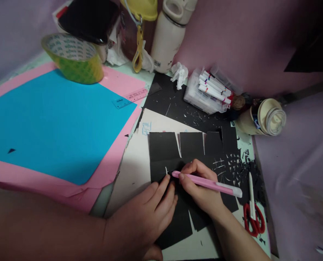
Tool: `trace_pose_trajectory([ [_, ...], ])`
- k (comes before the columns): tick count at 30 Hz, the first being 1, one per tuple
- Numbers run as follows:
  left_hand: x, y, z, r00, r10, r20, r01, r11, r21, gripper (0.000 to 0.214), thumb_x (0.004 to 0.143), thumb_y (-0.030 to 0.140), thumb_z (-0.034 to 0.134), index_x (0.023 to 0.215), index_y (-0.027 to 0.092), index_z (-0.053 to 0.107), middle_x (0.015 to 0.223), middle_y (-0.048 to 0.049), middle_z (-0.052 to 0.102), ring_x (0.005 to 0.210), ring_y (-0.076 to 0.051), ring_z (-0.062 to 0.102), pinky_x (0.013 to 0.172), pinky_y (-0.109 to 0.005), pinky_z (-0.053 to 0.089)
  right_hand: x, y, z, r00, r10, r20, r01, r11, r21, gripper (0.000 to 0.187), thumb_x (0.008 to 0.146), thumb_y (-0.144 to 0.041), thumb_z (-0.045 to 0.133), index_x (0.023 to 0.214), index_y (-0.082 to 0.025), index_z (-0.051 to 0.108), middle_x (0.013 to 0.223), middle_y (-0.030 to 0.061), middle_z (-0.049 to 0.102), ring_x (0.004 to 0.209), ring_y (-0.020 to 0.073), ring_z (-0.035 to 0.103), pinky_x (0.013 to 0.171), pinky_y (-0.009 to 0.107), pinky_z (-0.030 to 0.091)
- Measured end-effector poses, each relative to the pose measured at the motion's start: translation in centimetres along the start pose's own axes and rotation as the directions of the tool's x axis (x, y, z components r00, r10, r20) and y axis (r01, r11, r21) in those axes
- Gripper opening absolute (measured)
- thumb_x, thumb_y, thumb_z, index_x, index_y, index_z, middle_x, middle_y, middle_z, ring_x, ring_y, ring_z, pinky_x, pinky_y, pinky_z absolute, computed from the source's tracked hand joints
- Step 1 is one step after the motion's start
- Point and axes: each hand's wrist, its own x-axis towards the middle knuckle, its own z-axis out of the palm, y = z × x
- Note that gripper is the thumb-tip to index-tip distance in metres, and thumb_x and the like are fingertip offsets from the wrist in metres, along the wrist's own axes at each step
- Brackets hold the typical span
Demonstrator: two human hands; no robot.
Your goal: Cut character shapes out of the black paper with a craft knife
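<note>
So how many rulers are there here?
1: a transparent ruler, lying across the edges of the blue paper and the pink paper. Others could be hidden.

Pale green tabletop [103, 199], pink paper [103, 173], cream bottle [167, 44], red-handled scissors [255, 229]

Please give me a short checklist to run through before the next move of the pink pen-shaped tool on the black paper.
1. Tool held: ok. The right hand holds the pink pen-shaped tool.
2. Paper steadied: ok. The left hand rests on the black paper.
3. Fingers clear of the tip: not ok. The left fingertips lie right beside it.
4. Tip touching the paper: cannot tell. It is too dark and small.
5. Backing underneath: ok. A white sheet lies under the black paper.
6. Scraps cleared: not ok. Black scraps lie to the right.
</note>
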Motion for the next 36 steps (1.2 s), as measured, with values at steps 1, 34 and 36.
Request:
trace_pose_trajectory([
  [1, -0.02, 0.01, 0.02, 1.000, -0.002, 0.001, 0.002, 1.000, 0.001, 0.100, 0.066, 0.086, 0.057, 0.130, 0.009, 0.061, 0.137, -0.0161, 0.058, 0.130, -0.039, 0.045, 0.101, -0.044, 0.032, 0.02, -0.01, 0.02, 1.000, -0.002, -0.002, 0.002, 1.000, -0.005, 0.016, 0.083, -0.018, 0.066, 0.071, -0.022, 0.055, 0.065, -0.0044, 0.058, 0.057, 0.0103, 0.052, 0.054, 0.023, 0.042],
  [34, -0.09, 0.09, 0.43, 0.999, 0.012, -0.032, -0.011, 1.000, 0.019, 0.102, 0.065, 0.088, 0.056, 0.129, 0.008, 0.060, 0.136, -0.0172, 0.058, 0.130, -0.040, 0.043, 0.101, -0.045, 0.032, 0.51, -0.93, 0.28, 0.996, 0.083, 0.022, -0.082, 0.995, -0.063, 0.017, 0.080, -0.023, 0.066, 0.067, -0.021, 0.055, 0.062, -0.0029, 0.059, 0.054, 0.0107, 0.052, 0.051, 0.023, 0.041],
  [36, -0.09, 0.09, 0.45, 0.999, 0.012, -0.036, -0.012, 1.000, 0.016, 0.102, 0.065, 0.087, 0.057, 0.129, 0.007, 0.060, 0.136, -0.0177, 0.058, 0.130, -0.040, 0.042, 0.101, -0.045, 0.032, 0.58, -1.00, 0.27, 0.996, 0.086, 0.018, -0.085, 0.994, -0.063, 0.018, 0.079, -0.023, 0.066, 0.066, -0.021, 0.055, 0.061, -0.0029, 0.059, 0.054, 0.0107, 0.051, 0.050, 0.022, 0.040],
])
